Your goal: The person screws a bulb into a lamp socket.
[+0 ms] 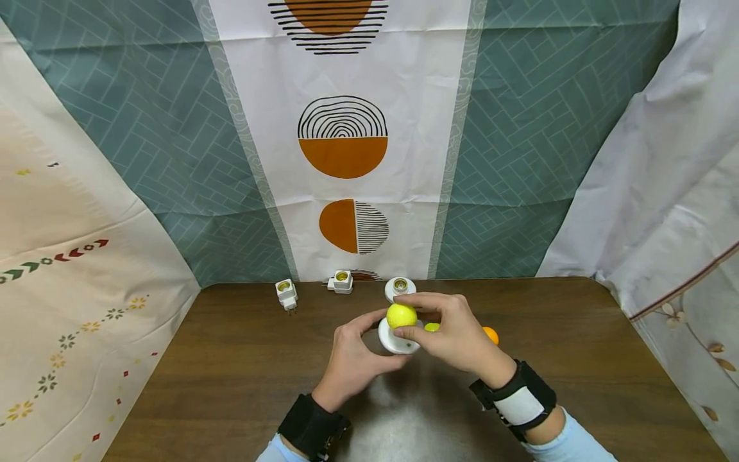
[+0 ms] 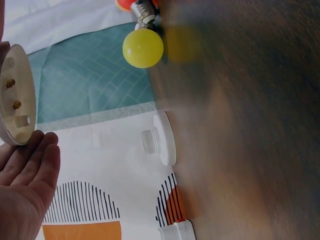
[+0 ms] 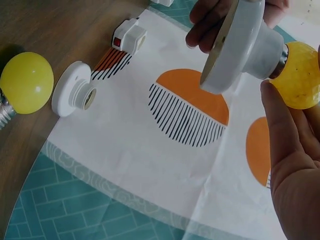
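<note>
My left hand point(image 1: 352, 359) grips the rim of a white round-based bulb holder point(image 1: 392, 342), held up above the table. Between the thumb and fingers of my right hand point(image 1: 458, 330) is a yellow light bulb point(image 1: 401, 315). In the right wrist view, the bulb point(image 3: 299, 75) sits at the mouth of the holder point(image 3: 235, 47), with a band of its metal cap showing. The left wrist view shows the holder's hollow underside point(image 2: 20, 95), which has two brass-coloured screws.
A second yellow bulb point(image 2: 143, 48) lies on the wooden table point(image 1: 248, 359), near an orange bulb point(image 1: 491, 334). Another white round holder point(image 3: 67, 90) stands at the back edge. Left of it are two white plug-in bulb sockets, one nearer point(image 1: 340, 282) and one farther point(image 1: 287, 296).
</note>
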`<state>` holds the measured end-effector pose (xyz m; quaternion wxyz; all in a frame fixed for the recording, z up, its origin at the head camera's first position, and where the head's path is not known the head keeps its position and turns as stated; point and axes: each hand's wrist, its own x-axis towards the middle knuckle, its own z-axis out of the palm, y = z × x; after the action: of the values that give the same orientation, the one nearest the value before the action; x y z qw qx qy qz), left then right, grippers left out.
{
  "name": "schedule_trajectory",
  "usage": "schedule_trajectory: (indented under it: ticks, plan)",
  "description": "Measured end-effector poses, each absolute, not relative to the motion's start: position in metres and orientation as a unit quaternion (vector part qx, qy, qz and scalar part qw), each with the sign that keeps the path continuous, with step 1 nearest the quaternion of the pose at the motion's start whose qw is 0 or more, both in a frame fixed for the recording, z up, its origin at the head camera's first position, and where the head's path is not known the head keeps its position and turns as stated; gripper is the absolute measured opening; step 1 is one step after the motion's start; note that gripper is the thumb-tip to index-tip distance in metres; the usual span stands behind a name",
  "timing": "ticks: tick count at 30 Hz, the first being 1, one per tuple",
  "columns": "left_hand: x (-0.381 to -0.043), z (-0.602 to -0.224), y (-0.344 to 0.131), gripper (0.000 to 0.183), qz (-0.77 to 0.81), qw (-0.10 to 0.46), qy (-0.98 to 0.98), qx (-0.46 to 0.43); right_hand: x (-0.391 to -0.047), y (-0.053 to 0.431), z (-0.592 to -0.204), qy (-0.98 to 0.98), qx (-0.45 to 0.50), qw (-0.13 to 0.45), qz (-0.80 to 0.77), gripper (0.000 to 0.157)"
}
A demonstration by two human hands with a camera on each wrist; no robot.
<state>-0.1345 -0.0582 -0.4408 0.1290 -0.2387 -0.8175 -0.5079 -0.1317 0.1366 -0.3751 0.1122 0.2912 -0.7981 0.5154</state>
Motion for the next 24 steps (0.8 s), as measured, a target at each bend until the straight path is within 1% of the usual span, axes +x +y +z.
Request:
schedule_trajectory:
  ticks: [11,17,24]
  plan:
    - [-0.1317,-0.4394,-0.0551,0.069,-0.499,0.151,-0.821,-0.232,-0.1272,0.1311,-0.3739,-0.807,0.255,0.163,0.507,0.043]
    - [-0.1321,-0.4408,-0.0557,0.067,-0.494,0.144,-0.826,-0.231,-0.1277,0.1317,-0.3759,-0.816,0.25,0.161,0.495,0.043]
    - [-0.1347,-0.4403,-0.0576,0.071,-0.482,0.132,-0.833,-0.238,-0.1286,0.1323,-0.379,-0.809,0.25,0.167,0.506,0.043]
